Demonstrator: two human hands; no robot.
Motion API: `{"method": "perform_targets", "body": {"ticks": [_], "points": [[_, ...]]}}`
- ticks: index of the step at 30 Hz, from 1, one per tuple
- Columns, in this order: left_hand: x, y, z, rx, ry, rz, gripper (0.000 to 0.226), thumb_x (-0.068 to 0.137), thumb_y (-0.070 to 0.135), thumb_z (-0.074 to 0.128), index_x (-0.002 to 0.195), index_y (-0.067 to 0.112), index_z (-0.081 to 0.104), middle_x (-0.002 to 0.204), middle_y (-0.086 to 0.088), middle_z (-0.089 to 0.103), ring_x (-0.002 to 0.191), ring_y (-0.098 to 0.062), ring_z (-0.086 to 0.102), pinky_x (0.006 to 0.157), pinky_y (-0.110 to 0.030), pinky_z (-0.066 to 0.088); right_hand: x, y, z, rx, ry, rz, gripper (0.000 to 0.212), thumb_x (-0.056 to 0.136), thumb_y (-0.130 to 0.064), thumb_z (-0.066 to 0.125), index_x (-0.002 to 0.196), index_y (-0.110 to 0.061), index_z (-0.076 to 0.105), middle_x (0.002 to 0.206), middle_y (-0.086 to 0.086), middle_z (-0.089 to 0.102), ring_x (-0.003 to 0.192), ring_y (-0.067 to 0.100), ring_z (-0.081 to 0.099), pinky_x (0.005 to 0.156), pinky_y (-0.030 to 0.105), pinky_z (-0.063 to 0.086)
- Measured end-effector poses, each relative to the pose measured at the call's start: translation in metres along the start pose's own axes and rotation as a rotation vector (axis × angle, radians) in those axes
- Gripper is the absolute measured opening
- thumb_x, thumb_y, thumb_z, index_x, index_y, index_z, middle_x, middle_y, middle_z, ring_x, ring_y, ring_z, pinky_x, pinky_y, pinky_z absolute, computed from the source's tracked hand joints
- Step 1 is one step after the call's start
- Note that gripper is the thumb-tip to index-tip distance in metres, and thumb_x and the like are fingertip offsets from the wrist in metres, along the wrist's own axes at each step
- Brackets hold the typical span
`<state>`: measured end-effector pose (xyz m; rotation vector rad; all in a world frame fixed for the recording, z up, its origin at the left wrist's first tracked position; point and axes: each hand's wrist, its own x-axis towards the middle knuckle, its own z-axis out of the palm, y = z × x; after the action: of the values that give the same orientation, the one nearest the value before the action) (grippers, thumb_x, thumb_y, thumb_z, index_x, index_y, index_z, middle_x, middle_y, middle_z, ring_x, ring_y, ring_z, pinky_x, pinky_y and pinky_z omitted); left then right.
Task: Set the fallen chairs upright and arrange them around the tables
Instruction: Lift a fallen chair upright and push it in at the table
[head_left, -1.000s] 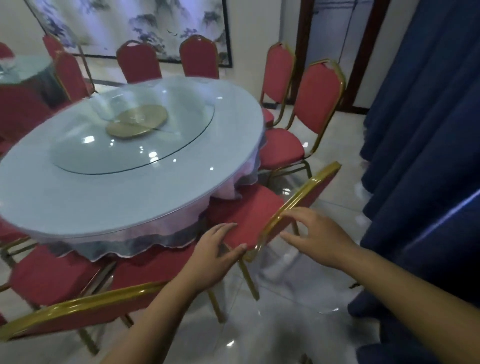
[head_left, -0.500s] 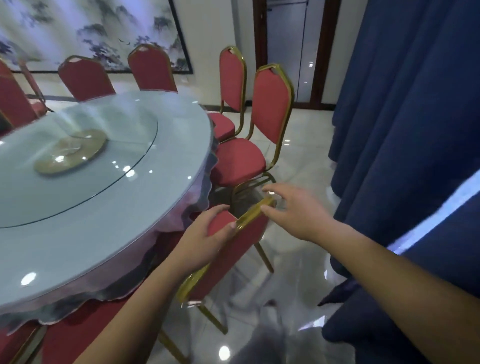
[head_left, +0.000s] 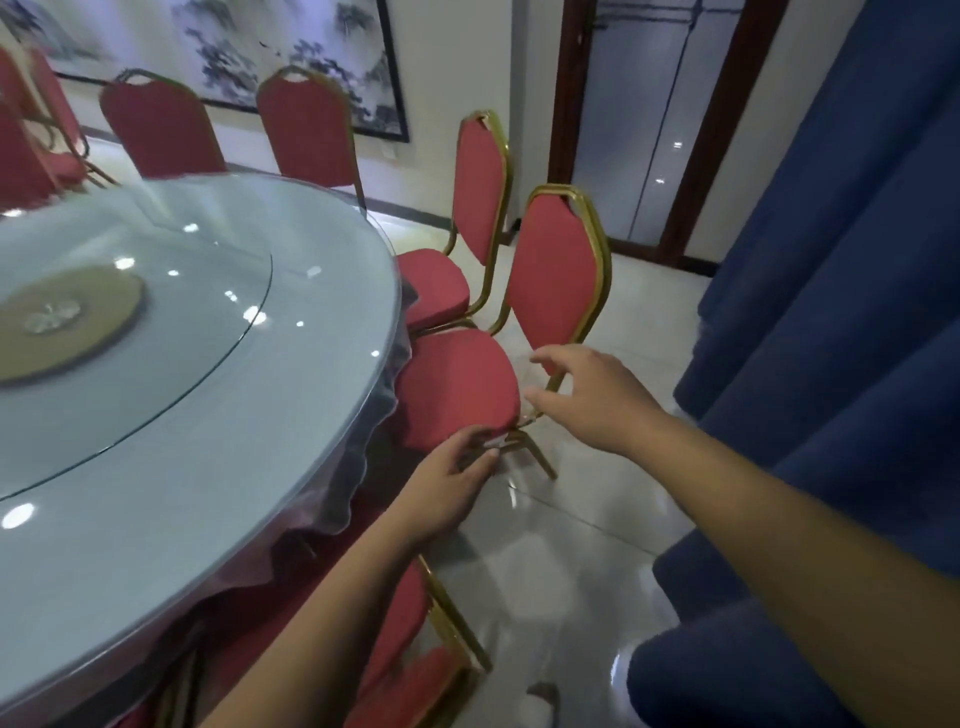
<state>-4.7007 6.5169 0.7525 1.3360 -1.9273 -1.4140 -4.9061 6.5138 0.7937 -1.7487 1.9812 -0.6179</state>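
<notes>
A red chair with a gold frame stands upright at the right rim of the round glass-topped table, its seat partly under the tablecloth. My left hand hovers at the front edge of that seat, fingers loosely curled and holding nothing. My right hand is spread wide just in front of the foot of its backrest, not touching it. A second red chair stands under my left forearm, tucked against the table; only its backrest shows.
More red chairs ring the table at the back and left. A glass turntable sits on the tabletop. Dark blue curtains hang close on the right, leaving a narrow strip of glossy tile floor. A wood-framed door is behind.
Both hands have let go of the near chair's backrest; it now stands by my forearm. The view has swung right, and my hands have moved on towards the following upright chair.
</notes>
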Motion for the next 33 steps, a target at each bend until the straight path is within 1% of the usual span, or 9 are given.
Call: {"method": "perform_targets", "body": {"ticks": [3,5,7,11,19,24,27,31,33], "points": [[0.056,0.016,0.006,0.011,0.005,-0.035,0.041,0.098,0.032,0.057,0.137,0.024,0.052,0.13,0.003,0.058,0.103,0.005,0.058,0.082,-0.005,0.044,0.051,0.024,-0.029,0.002,-0.012,-0.009,0.048,0.09,-0.05,0.06,0.134,-0.033,0.052,0.137,-0.006,0.055,0.119,0.019,0.055,0.092,0.038,0.052],[0.094,0.021,0.012,0.042,0.016,-0.061,0.046,0.095,0.039,0.059,0.139,0.029,0.05,0.136,0.001,0.054,0.116,-0.01,0.056,0.098,-0.023,0.045,0.089,0.041,-0.042,-0.002,-0.048,-0.038,0.048,0.09,-0.048,0.061,0.134,-0.032,0.052,0.137,-0.005,0.054,0.118,0.018,0.055,0.094,0.041,0.052],[0.134,0.024,0.021,0.081,0.033,-0.096,0.051,0.092,0.045,0.061,0.14,0.033,0.048,0.139,0.002,0.052,0.121,-0.013,0.052,0.102,-0.031,0.043,0.127,0.059,-0.053,-0.013,-0.088,-0.081,0.05,0.09,-0.048,0.061,0.135,-0.03,0.052,0.14,-0.005,0.052,0.121,0.018,0.054,0.096,0.04,0.051],[0.215,0.034,0.042,0.096,0.098,-0.137,0.056,0.089,0.048,0.064,0.14,0.037,0.046,0.141,0.005,0.05,0.102,0.003,0.051,0.084,-0.017,0.041,0.21,0.103,-0.077,-0.05,-0.139,-0.205,0.053,0.087,-0.05,0.062,0.136,-0.032,0.051,0.141,-0.007,0.052,0.125,0.017,0.051,0.094,0.036,0.045],[0.351,0.076,0.081,0.015,0.256,-0.25,0.057,0.086,0.048,0.067,0.138,0.038,0.047,0.14,0.003,0.052,0.127,-0.012,0.048,0.104,-0.037,0.043,0.364,0.195,-0.135,-0.065,-0.24,-0.263,0.064,0.079,-0.064,0.059,0.136,-0.036,0.049,0.141,-0.007,0.053,0.121,0.02,0.056,0.09,0.039,0.051],[0.42,0.085,0.081,-0.044,0.347,-0.282,0.053,0.086,0.048,0.068,0.135,0.04,0.05,0.133,0.009,0.054,0.126,-0.012,0.05,0.104,-0.036,0.043,0.459,0.205,-0.141,-0.028,-0.299,-0.387,0.06,0.08,-0.062,0.06,0.133,-0.035,0.051,0.131,-0.009,0.059,0.105,0.016,0.062,0.077,0.033,0.053],[0.473,0.086,0.071,-0.114,0.373,-0.302,0.05,0.082,0.053,0.068,0.128,0.048,0.051,0.13,0.012,0.055,0.124,-0.009,0.05,0.105,-0.041,0.044,0.519,0.207,-0.14,-0.096,-0.329,-0.459,0.061,0.082,-0.06,0.062,0.136,-0.034,0.05,0.136,-0.006,0.056,0.112,0.017,0.058,0.086,0.036,0.05],[0.551,0.087,0.055,-0.181,0.429,-0.29,0.052,0.085,0.047,0.069,0.134,0.033,0.054,0.128,0.01,0.06,0.12,-0.007,0.053,0.108,-0.042,0.042,0.597,0.21,-0.136,-0.123,-0.39,-0.535,0.055,0.084,-0.056,0.064,0.132,-0.032,0.054,0.131,-0.007,0.059,0.099,0.009,0.054,0.074,0.022,0.041],[0.577,0.093,0.053,-0.224,0.433,-0.314,0.054,0.084,0.051,0.068,0.133,0.033,0.054,0.13,0.007,0.06,0.121,-0.009,0.054,0.108,-0.042,0.043,0.624,0.214,-0.132,-0.14,-0.47,-0.565,0.056,0.083,-0.058,0.063,0.132,-0.033,0.053,0.132,-0.006,0.059,0.101,0.01,0.055,0.079,0.026,0.045]]}}
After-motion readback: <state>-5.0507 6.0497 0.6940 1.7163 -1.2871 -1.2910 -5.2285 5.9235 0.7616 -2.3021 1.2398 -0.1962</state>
